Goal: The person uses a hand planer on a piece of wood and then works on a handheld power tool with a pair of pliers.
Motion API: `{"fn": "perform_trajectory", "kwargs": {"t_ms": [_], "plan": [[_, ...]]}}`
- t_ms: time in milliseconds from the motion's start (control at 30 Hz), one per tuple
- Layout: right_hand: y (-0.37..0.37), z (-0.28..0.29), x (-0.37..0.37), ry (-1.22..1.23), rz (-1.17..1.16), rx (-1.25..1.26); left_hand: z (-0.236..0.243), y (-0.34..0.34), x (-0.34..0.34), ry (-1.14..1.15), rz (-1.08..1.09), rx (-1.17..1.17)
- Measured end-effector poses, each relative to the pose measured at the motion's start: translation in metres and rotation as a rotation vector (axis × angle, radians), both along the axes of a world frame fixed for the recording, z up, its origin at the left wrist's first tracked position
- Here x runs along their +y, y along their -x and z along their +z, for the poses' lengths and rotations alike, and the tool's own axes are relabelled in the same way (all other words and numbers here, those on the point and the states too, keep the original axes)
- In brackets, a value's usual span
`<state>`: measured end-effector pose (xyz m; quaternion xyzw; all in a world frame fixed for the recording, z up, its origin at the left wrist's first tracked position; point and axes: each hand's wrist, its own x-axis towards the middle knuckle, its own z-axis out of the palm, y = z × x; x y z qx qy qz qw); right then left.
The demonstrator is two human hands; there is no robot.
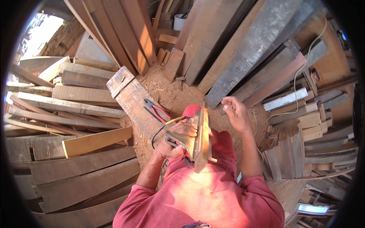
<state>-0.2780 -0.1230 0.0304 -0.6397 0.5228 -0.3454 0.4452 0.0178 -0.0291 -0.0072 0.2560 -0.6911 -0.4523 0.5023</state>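
Observation:
My left hand [172, 150] is wrapped round the rear of a wooden hand plane [203, 133], which is tilted on its side above my lap. The plane has a pale wooden edge and a short peg sticking out near its lower end. My right hand [236, 116] is raised to the right of the plane, apart from it, with fingers loosely bent and nothing visible in them. Left of the plane lie red-handled pliers [160, 113] on a worn wooden plank bench [127, 93]. A thin yellow stick-like tool [175, 121] lies nearer the plane.
Wood shavings [156, 81] cover the floor ahead. Stacked boards [83, 93] rise on the left, and tall planks [213, 34] lean at the back. A pale cable [296, 79] runs down among timber on the right. A white container [179, 22] stands far back.

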Motion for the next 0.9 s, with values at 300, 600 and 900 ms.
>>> {"fn": "perform_trajectory", "kwargs": {"t_ms": [300, 600, 900], "plan": [[0.202, -0.053, 0.149, -0.525, -0.286, 0.860, -0.046, -0.006, 0.021, -0.252, 0.116, -0.058], [0.323, -0.222, 0.410, -0.722, -0.047, 0.757, 0.017, 0.039, -0.010, 0.007, -0.080, -0.112], [0.222, -0.199, 0.391, -0.958, -0.896, -0.560, 0.042, 0.048, -0.007, 0.130, -0.127, -0.298]]}}
